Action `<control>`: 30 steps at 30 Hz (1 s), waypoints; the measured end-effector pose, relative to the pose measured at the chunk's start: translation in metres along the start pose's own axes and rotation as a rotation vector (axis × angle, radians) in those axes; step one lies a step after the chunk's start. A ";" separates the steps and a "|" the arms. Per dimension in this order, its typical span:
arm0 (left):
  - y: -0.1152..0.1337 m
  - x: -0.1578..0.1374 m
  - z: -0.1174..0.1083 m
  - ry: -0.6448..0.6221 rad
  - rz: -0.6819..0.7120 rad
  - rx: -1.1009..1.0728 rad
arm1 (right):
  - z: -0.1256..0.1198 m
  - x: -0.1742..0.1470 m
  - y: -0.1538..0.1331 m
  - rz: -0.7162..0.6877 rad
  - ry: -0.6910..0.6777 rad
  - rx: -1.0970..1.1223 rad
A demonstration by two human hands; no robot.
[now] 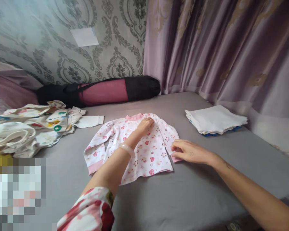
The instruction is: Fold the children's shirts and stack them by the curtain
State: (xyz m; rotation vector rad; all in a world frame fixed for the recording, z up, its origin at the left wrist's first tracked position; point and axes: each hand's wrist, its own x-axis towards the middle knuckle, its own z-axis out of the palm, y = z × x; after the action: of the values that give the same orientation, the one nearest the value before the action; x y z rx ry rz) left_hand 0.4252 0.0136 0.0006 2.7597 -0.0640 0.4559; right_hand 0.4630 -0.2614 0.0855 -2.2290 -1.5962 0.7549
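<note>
A child's long-sleeved shirt (144, 150), white with pink hearts and flowers, lies spread on the grey bed sheet. Its collar and cuffs are pink, and the collar points away from me. My left hand (145, 126), with a pale bangle on the wrist, reaches across the shirt and is closed on the cloth near the right shoulder; its fingertips are partly hidden. At the right sleeve, just above the cuff, my right hand (189, 151) has its fingers and thumb curled around the sleeve's edge. The left sleeve lies bent outward, untouched.
Rumpled white printed clothes (43, 125) are heaped at the left. A stack of folded white clothes (216, 119) sits at the right. Along the patterned wall lies a long black and maroon bag (103, 91). Purple curtains (207, 45) hang behind the bed (207, 192).
</note>
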 end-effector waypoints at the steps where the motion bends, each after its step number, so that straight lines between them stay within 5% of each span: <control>1: 0.002 0.002 0.004 0.011 0.002 -0.017 | 0.001 -0.005 0.000 -0.008 -0.047 0.001; 7: 0.008 0.012 0.024 0.082 -0.075 -0.058 | 0.004 -0.015 0.008 -0.036 -0.136 0.034; 16: 0.019 0.008 0.027 0.004 -0.237 0.012 | 0.011 -0.007 0.014 -0.064 0.076 -0.014; 23: 0.024 0.008 0.024 -0.031 -0.260 0.041 | 0.009 -0.015 0.015 -0.098 -0.048 0.012; 30: 0.025 0.008 0.024 -0.039 -0.261 0.051 | 0.017 -0.007 0.012 -0.098 0.128 -0.048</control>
State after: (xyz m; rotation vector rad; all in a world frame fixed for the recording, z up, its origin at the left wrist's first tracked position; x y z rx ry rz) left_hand 0.4380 -0.0177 -0.0106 2.7735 0.2992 0.3380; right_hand 0.4613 -0.2737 0.0669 -2.1658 -1.6632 0.5423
